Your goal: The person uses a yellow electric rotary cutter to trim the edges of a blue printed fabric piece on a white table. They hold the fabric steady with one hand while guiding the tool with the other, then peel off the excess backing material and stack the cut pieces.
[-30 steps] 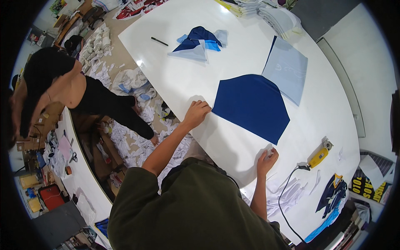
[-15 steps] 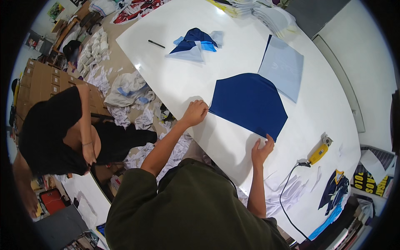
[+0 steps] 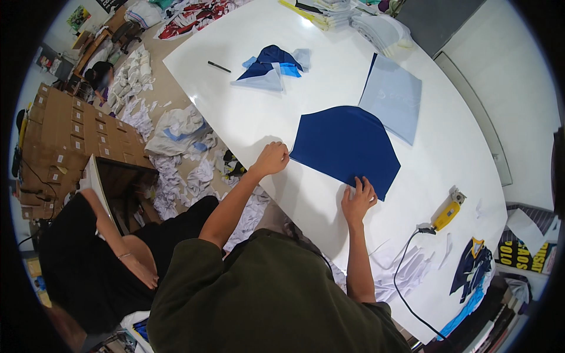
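A dark navy fabric panel [image 3: 347, 144] with a curved far edge lies flat on the white table. At its left corner, my left hand [image 3: 272, 159] has its fingers closed in a pinch on the cloth edge. Along the near edge, toward the right, my right hand [image 3: 358, 200] rests its fingertips on the panel with the fingers apart. Partly beneath the panel's far right side is a stack of pale blue-grey pieces [image 3: 393, 97] with a navy edge showing.
Farther back lie navy and light blue scraps [image 3: 271, 69] and a black pen [image 3: 219, 66]. A yellow corded cutter [image 3: 447, 216] sits at right, near white offcuts [image 3: 406, 265]. Folded cloth [image 3: 382, 32] is stacked at the far edge. A person in black [image 3: 82, 259] bends at left, beside cartons [image 3: 76, 129].
My right hand has shifted left along the near edge, its fingertips now farther onto the panel. My left hand keeps its corner. The person in black has moved lower, uncovering more cartons.
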`<state>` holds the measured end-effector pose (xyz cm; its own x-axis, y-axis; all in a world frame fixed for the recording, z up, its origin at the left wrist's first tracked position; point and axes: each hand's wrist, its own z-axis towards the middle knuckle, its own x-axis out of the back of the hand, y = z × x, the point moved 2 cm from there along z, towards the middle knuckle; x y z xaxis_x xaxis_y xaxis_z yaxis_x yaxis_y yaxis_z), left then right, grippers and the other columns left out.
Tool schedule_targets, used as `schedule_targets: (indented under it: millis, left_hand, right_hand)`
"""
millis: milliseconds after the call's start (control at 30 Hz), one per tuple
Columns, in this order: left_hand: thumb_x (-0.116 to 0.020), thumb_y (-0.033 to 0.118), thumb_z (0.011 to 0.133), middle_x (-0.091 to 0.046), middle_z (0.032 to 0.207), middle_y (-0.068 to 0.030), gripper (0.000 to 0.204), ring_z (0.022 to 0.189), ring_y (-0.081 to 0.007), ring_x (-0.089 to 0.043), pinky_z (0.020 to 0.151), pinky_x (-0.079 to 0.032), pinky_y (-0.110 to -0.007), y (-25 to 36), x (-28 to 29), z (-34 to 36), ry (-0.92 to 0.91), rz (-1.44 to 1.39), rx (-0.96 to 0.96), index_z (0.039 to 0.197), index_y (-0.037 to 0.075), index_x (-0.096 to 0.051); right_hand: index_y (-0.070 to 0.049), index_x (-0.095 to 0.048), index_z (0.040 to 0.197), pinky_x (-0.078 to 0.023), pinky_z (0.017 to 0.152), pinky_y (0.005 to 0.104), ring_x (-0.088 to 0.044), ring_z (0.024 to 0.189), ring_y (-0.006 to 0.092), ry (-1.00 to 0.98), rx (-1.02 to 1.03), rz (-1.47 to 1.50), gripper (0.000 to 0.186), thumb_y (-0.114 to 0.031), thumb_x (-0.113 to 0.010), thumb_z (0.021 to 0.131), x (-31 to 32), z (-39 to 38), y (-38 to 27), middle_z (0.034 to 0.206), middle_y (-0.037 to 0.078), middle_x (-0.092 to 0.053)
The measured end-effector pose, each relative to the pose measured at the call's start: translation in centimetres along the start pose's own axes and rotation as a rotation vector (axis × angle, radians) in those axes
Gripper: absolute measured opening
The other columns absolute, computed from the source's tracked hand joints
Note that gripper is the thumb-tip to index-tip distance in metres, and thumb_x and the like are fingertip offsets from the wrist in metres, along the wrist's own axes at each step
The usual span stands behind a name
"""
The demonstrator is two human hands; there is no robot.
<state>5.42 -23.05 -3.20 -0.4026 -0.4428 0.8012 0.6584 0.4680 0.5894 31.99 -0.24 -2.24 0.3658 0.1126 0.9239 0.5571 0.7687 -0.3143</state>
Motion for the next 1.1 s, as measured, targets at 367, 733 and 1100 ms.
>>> schedule_targets:
  millis: [367, 733, 1100]
  left_hand:
    - [-0.066, 0.021, 0.085, -0.070, 0.094, -0.0191, 0.019, 0.094, -0.0400, -0.065, 0.083, -0.052, -0.050, -0.2, -0.5, 0.2, 0.007, -0.108, 0.101, 0.086, 0.003, -0.070]
    - [-0.067, 0.028, 0.087, -0.071, 0.094, -0.0185, 0.024, 0.096, -0.0389, -0.065, 0.085, -0.052, -0.050, 0.7, 1.5, 1.0, -0.071, -0.068, 0.172, 0.086, 0.004, -0.069]
    - [-0.065, 0.030, 0.087, -0.069, 0.098, -0.0154, 0.026, 0.100, -0.0362, -0.063, 0.091, -0.046, -0.050, 0.8, 2.0, 0.8, -0.044, 0.171, 0.205, 0.087, 0.004, -0.066]
  right_hand:
    - [-0.006, -0.059, 0.137, -0.022, 0.114, 0.0585, -0.041, 0.140, 0.0321, -0.018, 0.026, 0.060, 0.048, -0.025, -0.066, 0.093, 0.4, -0.1, -1.4, 0.146, 0.014, -0.050]
    - [-0.005, -0.057, 0.136, -0.023, 0.114, 0.0585, -0.041, 0.140, 0.0334, 0.017, 0.022, 0.094, 0.047, -0.017, -0.066, 0.091, 0.5, -0.3, -1.6, 0.145, 0.015, -0.051]
    - [-0.004, -0.061, 0.130, -0.022, 0.114, 0.0588, -0.042, 0.139, 0.0340, 0.045, 0.051, 0.158, 0.044, -0.019, -0.066, 0.089, 0.1, -2.2, -1.4, 0.143, 0.014, -0.053]
